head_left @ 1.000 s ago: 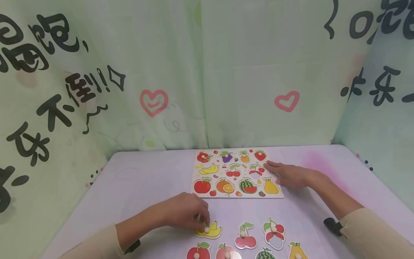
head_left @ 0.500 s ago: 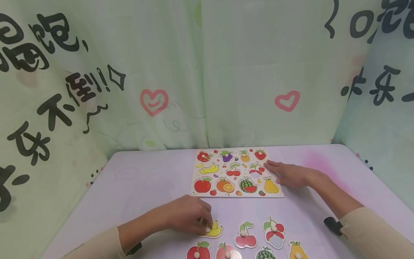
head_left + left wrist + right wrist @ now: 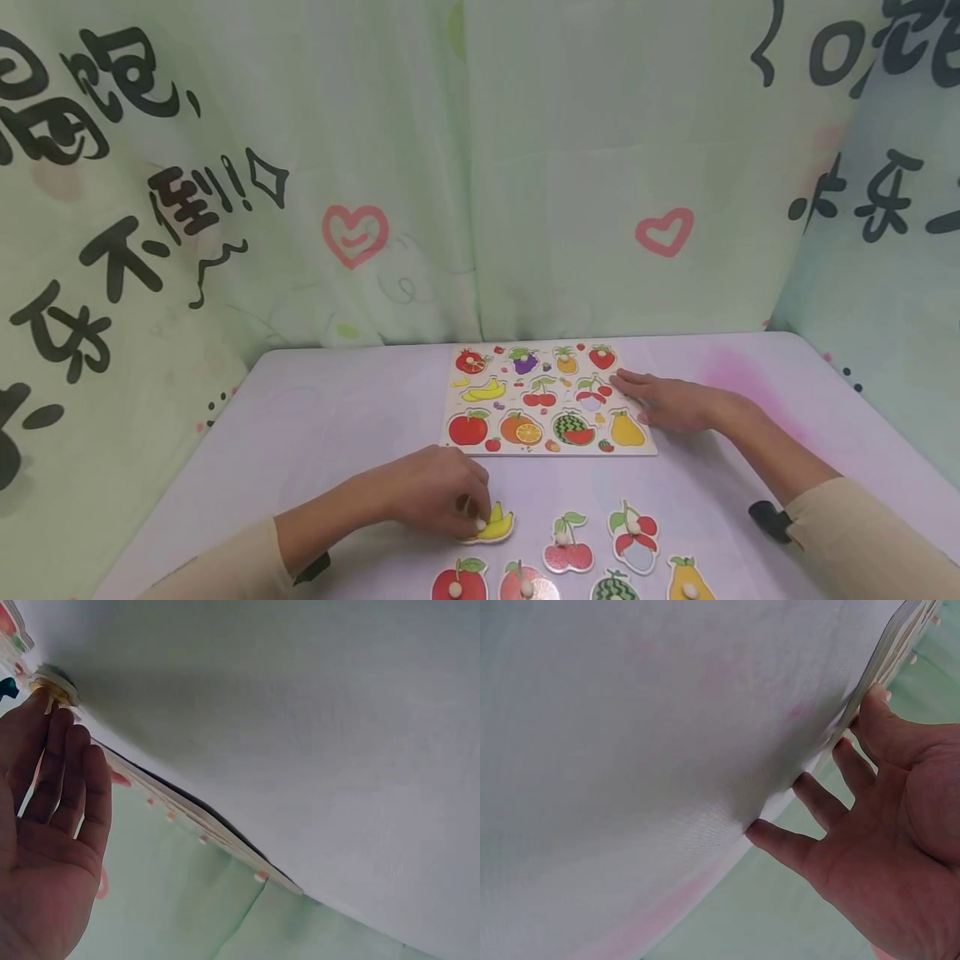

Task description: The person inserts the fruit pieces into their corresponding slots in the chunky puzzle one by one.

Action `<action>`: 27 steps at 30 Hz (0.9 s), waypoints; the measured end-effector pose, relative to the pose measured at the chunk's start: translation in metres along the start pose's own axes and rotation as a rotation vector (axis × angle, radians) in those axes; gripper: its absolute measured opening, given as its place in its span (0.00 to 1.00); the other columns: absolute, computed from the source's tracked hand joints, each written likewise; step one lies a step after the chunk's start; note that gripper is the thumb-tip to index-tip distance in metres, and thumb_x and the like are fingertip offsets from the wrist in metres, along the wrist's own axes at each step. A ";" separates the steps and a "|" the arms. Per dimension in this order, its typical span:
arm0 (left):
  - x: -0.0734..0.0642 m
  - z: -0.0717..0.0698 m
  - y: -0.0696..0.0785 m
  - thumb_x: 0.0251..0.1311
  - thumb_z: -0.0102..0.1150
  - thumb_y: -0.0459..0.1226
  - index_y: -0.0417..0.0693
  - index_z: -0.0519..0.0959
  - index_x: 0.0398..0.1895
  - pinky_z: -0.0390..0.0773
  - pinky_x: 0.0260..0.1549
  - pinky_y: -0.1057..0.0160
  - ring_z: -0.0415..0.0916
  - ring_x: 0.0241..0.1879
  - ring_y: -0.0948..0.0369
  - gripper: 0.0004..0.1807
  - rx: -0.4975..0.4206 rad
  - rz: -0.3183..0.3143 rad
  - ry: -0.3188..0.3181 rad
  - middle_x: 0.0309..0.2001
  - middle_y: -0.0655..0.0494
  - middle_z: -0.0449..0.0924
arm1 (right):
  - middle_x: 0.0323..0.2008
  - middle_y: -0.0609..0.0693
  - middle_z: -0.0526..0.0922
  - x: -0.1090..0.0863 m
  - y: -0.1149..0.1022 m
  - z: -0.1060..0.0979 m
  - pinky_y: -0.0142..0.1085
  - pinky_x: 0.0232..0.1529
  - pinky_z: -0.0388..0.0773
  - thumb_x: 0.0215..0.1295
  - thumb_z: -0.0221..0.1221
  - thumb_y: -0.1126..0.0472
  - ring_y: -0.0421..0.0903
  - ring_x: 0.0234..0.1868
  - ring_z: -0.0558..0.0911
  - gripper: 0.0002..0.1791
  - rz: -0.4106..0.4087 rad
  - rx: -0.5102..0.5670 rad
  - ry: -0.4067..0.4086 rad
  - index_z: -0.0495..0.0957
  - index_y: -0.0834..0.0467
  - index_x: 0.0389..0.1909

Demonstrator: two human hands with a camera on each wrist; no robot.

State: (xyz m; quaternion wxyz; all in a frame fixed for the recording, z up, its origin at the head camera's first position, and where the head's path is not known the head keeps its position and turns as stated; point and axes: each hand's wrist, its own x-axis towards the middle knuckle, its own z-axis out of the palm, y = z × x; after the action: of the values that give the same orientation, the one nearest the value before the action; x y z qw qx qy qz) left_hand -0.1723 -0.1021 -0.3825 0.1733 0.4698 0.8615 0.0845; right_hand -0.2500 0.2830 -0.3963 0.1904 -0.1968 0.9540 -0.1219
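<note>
My left hand (image 3: pixel 442 492) pinches the knob of a yellow banana puzzle piece (image 3: pixel 498 527) near the front of the table, the fingertips covering its left part. In the left wrist view the thumb and fingertips meet at the banana piece (image 3: pixel 56 688). Farther back lies a fruit puzzle board (image 3: pixel 525 448), with knobbed pieces in its top row and printed fruit in the rows below. Against the board's right edge rests my right hand (image 3: pixel 678 404), fingers spread. The right wrist view shows its thumb and fingers along the board's edge (image 3: pixel 870 675) and the tabletop.
Right of the banana piece lie a cherry piece (image 3: pixel 567 546) and a red-and-white fruit piece (image 3: pixel 634 540). Closer in are an apple piece (image 3: pixel 459 583), a peach-coloured piece (image 3: pixel 517 581), a watermelon piece (image 3: pixel 615 588) and a pear piece (image 3: pixel 690 582). A green curtain (image 3: pixel 555 250) hangs behind the table.
My left hand and the banana piece have shifted slightly to the right. My right hand stays at the board's edge, and the board and other pieces lie as before.
</note>
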 end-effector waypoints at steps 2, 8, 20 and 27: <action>0.002 -0.003 -0.001 0.62 0.75 0.43 0.62 0.91 0.42 0.75 0.33 0.78 0.73 0.29 0.76 0.06 -0.001 -0.008 0.004 0.30 0.75 0.80 | 0.81 0.64 0.54 0.000 0.000 0.000 0.68 0.70 0.64 0.72 0.62 0.57 0.74 0.78 0.56 0.42 0.005 -0.001 -0.001 0.55 0.57 0.82; 0.008 -0.013 -0.006 0.61 0.75 0.42 0.62 0.90 0.41 0.75 0.34 0.76 0.73 0.29 0.75 0.06 0.015 -0.027 0.007 0.31 0.75 0.81 | 0.81 0.64 0.53 -0.001 0.000 -0.001 0.67 0.70 0.64 0.72 0.63 0.58 0.74 0.78 0.55 0.42 0.017 0.015 -0.004 0.55 0.57 0.82; 0.032 -0.036 -0.046 0.62 0.74 0.41 0.60 0.91 0.42 0.78 0.36 0.73 0.75 0.32 0.69 0.06 0.010 -0.111 0.062 0.33 0.73 0.83 | 0.81 0.64 0.54 -0.002 0.000 0.002 0.67 0.70 0.65 0.73 0.62 0.57 0.74 0.78 0.56 0.41 0.021 0.025 0.006 0.56 0.57 0.82; 0.054 -0.047 -0.072 0.62 0.73 0.42 0.59 0.90 0.41 0.79 0.35 0.70 0.76 0.34 0.66 0.06 0.015 -0.192 0.053 0.30 0.70 0.82 | 0.81 0.63 0.55 0.000 -0.001 0.003 0.67 0.70 0.66 0.73 0.62 0.56 0.73 0.78 0.57 0.41 0.009 0.004 0.014 0.56 0.56 0.82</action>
State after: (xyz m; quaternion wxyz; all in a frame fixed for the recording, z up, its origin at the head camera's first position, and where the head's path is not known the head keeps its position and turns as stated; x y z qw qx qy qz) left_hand -0.2725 -0.0951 -0.3732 0.1544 0.3840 0.9074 0.0734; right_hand -0.2484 0.2819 -0.3989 0.1846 -0.1911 0.9560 -0.1242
